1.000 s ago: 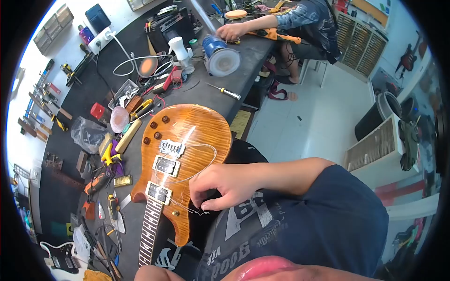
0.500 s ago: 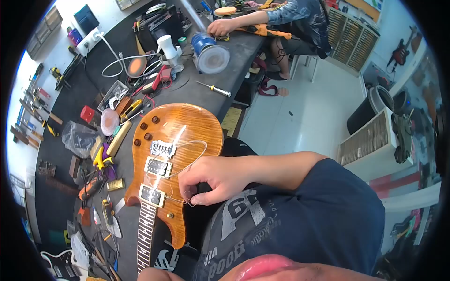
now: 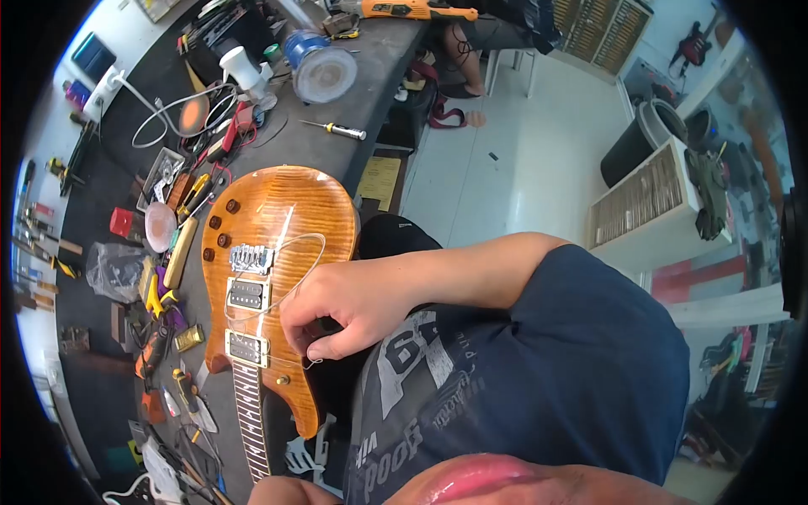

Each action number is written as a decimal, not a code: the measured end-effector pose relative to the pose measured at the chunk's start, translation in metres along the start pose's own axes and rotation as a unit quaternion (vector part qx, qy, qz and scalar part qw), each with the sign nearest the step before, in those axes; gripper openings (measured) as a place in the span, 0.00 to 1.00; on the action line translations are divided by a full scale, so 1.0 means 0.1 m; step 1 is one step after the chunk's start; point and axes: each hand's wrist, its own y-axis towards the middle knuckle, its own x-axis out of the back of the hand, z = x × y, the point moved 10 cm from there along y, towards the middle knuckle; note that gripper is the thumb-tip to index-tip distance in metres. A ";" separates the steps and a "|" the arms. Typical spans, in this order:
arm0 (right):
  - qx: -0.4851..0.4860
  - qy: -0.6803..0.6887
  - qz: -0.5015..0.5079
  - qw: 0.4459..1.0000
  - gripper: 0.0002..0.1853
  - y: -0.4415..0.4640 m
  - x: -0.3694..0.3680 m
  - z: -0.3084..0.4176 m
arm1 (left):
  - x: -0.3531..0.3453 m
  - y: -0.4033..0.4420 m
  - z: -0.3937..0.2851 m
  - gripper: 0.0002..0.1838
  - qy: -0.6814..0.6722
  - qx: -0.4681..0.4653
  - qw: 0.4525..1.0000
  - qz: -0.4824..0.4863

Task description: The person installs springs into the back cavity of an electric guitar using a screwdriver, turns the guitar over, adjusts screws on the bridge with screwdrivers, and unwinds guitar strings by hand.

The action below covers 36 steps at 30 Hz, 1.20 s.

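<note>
An amber flame-top electric guitar [image 3: 316, 202] lies face up across my lap and the bench edge, neck pointing to the bottom of the view. My right hand [image 3: 341, 305] is over the body beside the two pickups [image 3: 247, 293], fingers curled and thumb near the fingertips. A thin guitar string [image 3: 323, 244] loops from the bridge [image 3: 251, 259] area over the pickups to those pinched fingers. Bits of string show at the thumb. At the bottom edge, beside the fretted neck [image 3: 249, 421], a piece of my left hand or arm [image 3: 290, 492] shows; its fingers are hidden.
The dark bench [image 3: 286, 143] carries a screwdriver [image 3: 334, 130], a blue round-based stand [image 3: 324, 74], a white spray bottle [image 3: 244, 69] and scattered pliers and tools left of the guitar. Beyond it, a person's leg [image 3: 463, 59] shows near an orange power tool [image 3: 421, 10].
The view has shifted, so guitar and bench appear further left and higher. My right hand keeps its pinch near the pickups. The other person's hand has left the frame.
</note>
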 end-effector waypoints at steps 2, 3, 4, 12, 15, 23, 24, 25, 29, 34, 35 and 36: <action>0.001 -0.011 -0.008 1.000 0.06 -0.05 0.04 0.01 | -0.01 0.00 -0.01 0.16 -0.001 -0.006 1.000 0.004; -0.002 -0.007 -0.008 1.000 0.06 -0.08 0.02 0.00 | -0.01 0.01 -0.03 0.16 -0.002 -0.010 1.000 0.007; -0.006 -0.003 -0.008 1.000 0.06 -0.09 0.01 -0.01 | -0.01 0.01 -0.04 0.16 0.000 -0.013 1.000 0.009; -0.019 -0.026 -0.023 0.999 0.06 -0.40 0.04 -0.05 | 0.17 0.24 -0.43 0.16 0.011 -0.112 0.993 0.029; -0.045 -0.025 -0.020 0.998 0.06 -0.55 0.00 -0.10 | 0.41 0.53 -0.84 0.16 0.003 -0.216 0.976 0.034; -0.170 -0.008 0.098 0.981 0.09 -1.09 -0.48 -0.57 | 0.77 0.96 -1.88 0.16 0.006 -0.389 0.917 0.092; -0.174 0.002 0.101 0.980 0.10 -1.13 -0.51 -0.62 | 0.81 0.96 -1.91 0.16 0.016 -0.389 0.916 0.099; -0.178 0.013 0.103 0.979 0.10 -1.17 -0.55 -0.68 | 0.82 0.95 -1.91 0.16 0.036 -0.375 0.920 0.107; -0.204 0.028 0.095 0.974 0.11 -1.27 -0.56 -0.81 | 0.78 0.68 -1.23 0.16 0.188 -0.170 0.954 0.162; -0.204 0.039 0.111 0.972 0.10 -1.27 -0.72 -0.87 | 1.03 0.41 -0.48 0.15 0.255 0.078 0.945 0.191; -0.204 0.033 0.121 0.971 0.10 -1.26 -0.74 -0.85 | 1.06 0.41 -0.45 0.14 0.242 0.095 0.950 0.172; -0.206 0.034 0.126 0.970 0.11 -1.25 -0.76 -0.85 | 1.08 0.42 -0.42 0.12 0.257 0.110 0.944 0.177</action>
